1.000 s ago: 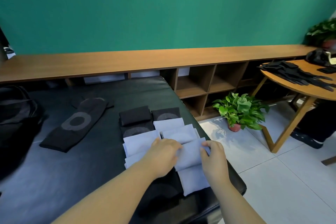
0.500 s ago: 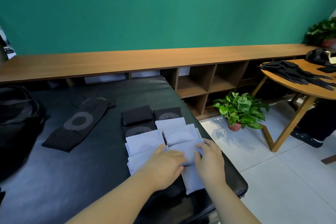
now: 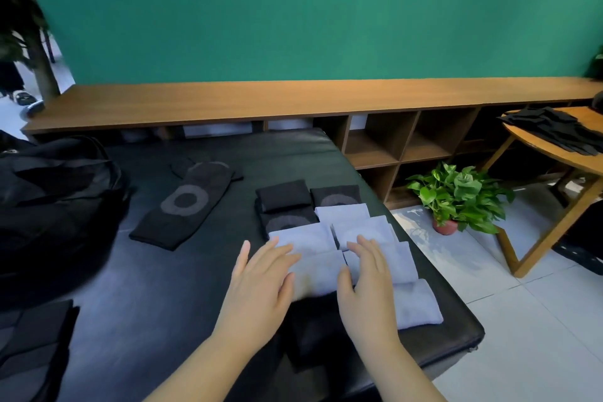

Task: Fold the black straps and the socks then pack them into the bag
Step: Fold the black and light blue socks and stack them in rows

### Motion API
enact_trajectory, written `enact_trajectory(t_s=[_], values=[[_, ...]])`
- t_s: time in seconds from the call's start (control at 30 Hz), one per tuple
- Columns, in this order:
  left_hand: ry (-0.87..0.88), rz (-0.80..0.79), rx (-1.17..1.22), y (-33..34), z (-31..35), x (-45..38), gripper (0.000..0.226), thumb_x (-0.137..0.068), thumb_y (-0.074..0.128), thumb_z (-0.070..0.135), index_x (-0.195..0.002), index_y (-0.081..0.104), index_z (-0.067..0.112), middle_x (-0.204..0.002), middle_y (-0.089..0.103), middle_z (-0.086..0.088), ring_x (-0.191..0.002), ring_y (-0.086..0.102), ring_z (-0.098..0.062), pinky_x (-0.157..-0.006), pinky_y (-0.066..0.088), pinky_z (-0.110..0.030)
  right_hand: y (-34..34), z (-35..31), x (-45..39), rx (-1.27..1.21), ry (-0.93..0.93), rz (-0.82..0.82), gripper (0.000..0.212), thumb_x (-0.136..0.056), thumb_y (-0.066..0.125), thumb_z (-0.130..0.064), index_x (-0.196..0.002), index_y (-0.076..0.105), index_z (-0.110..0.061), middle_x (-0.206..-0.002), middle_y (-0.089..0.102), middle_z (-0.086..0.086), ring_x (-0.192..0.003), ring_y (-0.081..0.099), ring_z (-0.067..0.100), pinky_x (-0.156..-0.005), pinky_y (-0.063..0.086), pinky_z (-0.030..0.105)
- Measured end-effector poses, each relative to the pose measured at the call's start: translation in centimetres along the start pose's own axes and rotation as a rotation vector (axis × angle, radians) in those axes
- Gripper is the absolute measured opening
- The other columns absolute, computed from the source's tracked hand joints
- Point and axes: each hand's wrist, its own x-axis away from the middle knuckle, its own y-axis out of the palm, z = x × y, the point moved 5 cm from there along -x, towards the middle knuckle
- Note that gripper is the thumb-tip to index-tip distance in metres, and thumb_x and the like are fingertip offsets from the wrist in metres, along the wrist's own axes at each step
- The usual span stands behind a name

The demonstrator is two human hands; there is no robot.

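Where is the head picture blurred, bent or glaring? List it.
Head view: bag at the left edge is smeared; the wooden ledge bows from wide-angle distortion; window light glares on the floor tiles; both hands and the folded pale socks are fairly sharp.

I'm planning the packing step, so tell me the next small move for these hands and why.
Probably close both hands round the folded light sock lying between them and lift it toward the black bag at the far left. The left hand and right hand lie flat and open on either side of it, the light socks already sit folded in rows, and the bag holds none that show.
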Motion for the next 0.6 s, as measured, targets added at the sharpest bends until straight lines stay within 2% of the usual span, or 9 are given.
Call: enact_trajectory(t_s=[0.13,0.2,0.27,0.33,0.43,0.5,0.6], values=[[-0.140,0.073,-0.070,-1.8,-4.1,2.4,0.041,-0.091,0.036,0.031,-0.126,0.055,0.021,-0.138,0.049,0.005,-0.136,0.029,-0.012,-0.116,0.002,-0.034,2.4,-3.7,1.3,-0.105,-0.061,-0.091,0.035,-0.094,0.049,-0.012,-0.128,0.044,-0.020,-0.136,0.031,-0.020,-0.131,0.022,-0.007,-0.101,0.013,0.000],[-0.203,0.107,-0.096,-2.3,-6.2,3.6,0.040,-0.092,0.048,0.023,-0.131,0.050,0.019,-0.145,0.042,0.002,-0.140,0.023,-0.013,-0.117,-0.001,-0.032,3.7,-5.3,1.9,-0.158,-0.057,-0.151,0.040,-0.096,0.048,-0.013,-0.133,0.039,-0.022,-0.136,0.029,-0.023,-0.128,0.021,-0.011,-0.094,0.011,-0.008],[-0.276,0.110,-0.106,-2.7,-8.2,4.7,0.051,-0.088,0.061,0.015,-0.136,0.044,0.018,-0.150,0.033,0.001,-0.142,0.015,-0.012,-0.117,0.000,-0.033,5.0,-6.7,2.4,-0.199,-0.050,-0.192,0.043,-0.096,0.048,-0.015,-0.136,0.036,-0.023,-0.135,0.031,-0.022,-0.127,0.025,-0.010,-0.093,0.015,-0.008],[-0.336,0.100,-0.120,-3.1,-9.8,5.6,0.058,-0.090,0.059,0.017,-0.143,0.036,0.017,-0.155,0.020,0.002,-0.144,0.003,-0.009,-0.117,-0.001,-0.035,6.2,-8.1,2.9,-0.257,-0.059,-0.222,0.043,-0.097,0.048,-0.015,-0.135,0.036,-0.027,-0.135,0.033,-0.023,-0.123,0.027,-0.015,-0.095,0.021,-0.005],[-0.395,0.039,-0.154,-2.9,-11.8,6.7,0.061,-0.094,0.053,0.023,-0.148,0.025,0.018,-0.158,0.005,0.002,-0.142,-0.012,-0.007,-0.116,-0.003,-0.038,8.2,-9.8,4.0,-0.284,-0.121,-0.261,0.044,-0.097,0.048,-0.014,-0.124,0.031,-0.043,-0.135,0.027,-0.035,-0.127,0.022,-0.020,-0.103,0.021,0.003],[-0.424,-0.012,-0.204,-2.5,-13.1,7.6,0.059,-0.095,0.050,0.025,-0.147,0.024,0.018,-0.157,0.006,0.000,-0.144,-0.008,-0.011,-0.116,0.002,-0.041,9.7,-10.1,4.8,-0.272,-0.136,-0.306,0.045,-0.097,0.048,-0.014,-0.123,0.029,-0.044,-0.132,0.019,-0.043,-0.123,0.020,-0.027,-0.101,0.020,0.002],[-0.419,-0.088,-0.300,-2.0,-14.2,8.6,0.055,-0.093,0.033,0.036,-0.144,0.030,0.015,-0.155,0.018,-0.006,-0.142,0.013,-0.023,-0.113,0.010,-0.041,12.0,-9.6,5.9,-0.262,-0.132,-0.387,0.042,-0.097,0.046,-0.013,-0.131,0.035,-0.035,-0.132,0.018,-0.044,-0.121,0.019,-0.030,-0.100,0.021,0.001]])
